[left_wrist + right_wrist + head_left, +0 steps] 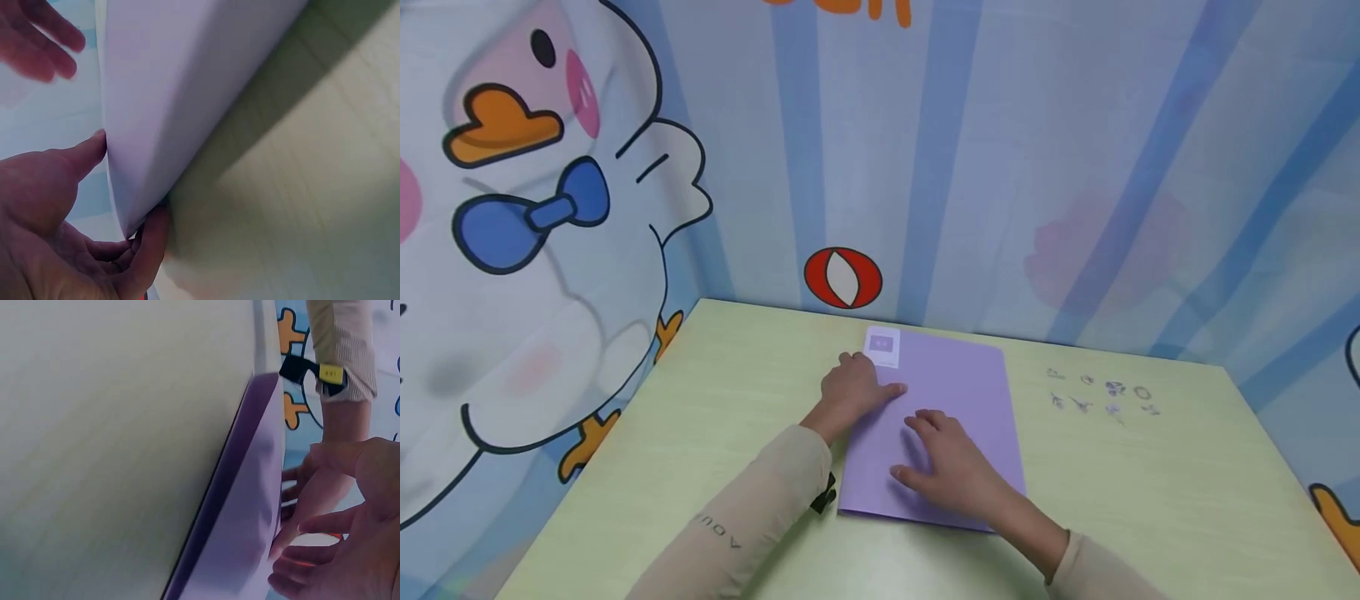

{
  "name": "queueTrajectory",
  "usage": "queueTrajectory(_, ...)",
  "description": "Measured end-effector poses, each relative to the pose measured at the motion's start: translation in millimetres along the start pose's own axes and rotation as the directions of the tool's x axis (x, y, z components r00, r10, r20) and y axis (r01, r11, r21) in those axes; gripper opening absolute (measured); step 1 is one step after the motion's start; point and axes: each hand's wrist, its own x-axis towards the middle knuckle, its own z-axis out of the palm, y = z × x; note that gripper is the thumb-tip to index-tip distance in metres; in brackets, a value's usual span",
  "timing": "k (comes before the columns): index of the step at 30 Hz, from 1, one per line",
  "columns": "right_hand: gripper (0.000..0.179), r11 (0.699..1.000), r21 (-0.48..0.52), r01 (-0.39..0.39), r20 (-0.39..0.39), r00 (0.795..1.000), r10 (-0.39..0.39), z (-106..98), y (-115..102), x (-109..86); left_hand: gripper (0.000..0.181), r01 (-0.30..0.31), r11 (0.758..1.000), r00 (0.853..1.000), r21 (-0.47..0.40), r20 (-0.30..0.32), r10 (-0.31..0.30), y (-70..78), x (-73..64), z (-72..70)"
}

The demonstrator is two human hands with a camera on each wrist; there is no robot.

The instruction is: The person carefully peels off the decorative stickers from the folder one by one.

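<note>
A purple folder (958, 375) lies flat on the table, with a white label (882, 357) at its far left corner. At its left edge, my left hand (852, 387) grips the folder. The left wrist view shows the thumb of my left hand (44, 225) against the cover and its fingers curled at the edge, partly hidden. Over the folder's nearer half is my right hand (955, 467), its fingers spread and loosely bent, holding nothing. In the right wrist view, my right hand (369, 544) is beside the purple cover (244, 531); fingertip contact is unclear.
Several small purplish pieces (1114, 388) lie in two rows on the table (1150, 492), right of the folder. They are too small to identify. Behind the table stands a printed backdrop (865, 150) with cartoon figures. A black strap (823, 493) is on the left sleeve.
</note>
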Motion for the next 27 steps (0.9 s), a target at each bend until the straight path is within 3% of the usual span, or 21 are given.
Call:
queueTrajectory(4, 0.081, 0.999, -0.053, 0.004, 0.055, 0.998, -0.001, 11.1, -16.2, -1.8, 0.082, -0.007, 1.0, 1.0, 0.012, -0.016, 0.007, -1.2, 0.2, 4.2)
queueTrajectory(10, 0.087, 0.993, -0.121, 0.007, 0.122, 0.992, 0.008, 26.0, -31.7, -6.1, 0.081, -0.017, 1.0, 0.999, 0.021, -0.045, 0.017, -1.1, -1.2, 9.4)
queueTrajectory(16, 0.085, 0.987, -0.158, 0.017, 0.164, 0.986, 0.009, 31.8, -33.4, -14.7, 0.08, -0.013, 1.0, 0.999, 0.001, -0.033, 0.013, 0.4, -6.4, 14.0)
queueTrajectory(27, 0.082, 0.987, -0.139, 0.086, 0.183, 0.981, -0.06, 27.5, -28.2, -20.7, 0.075, -0.003, 1.0, 0.999, 0.005, -0.04, 0.003, 3.7, -15.1, 6.8)
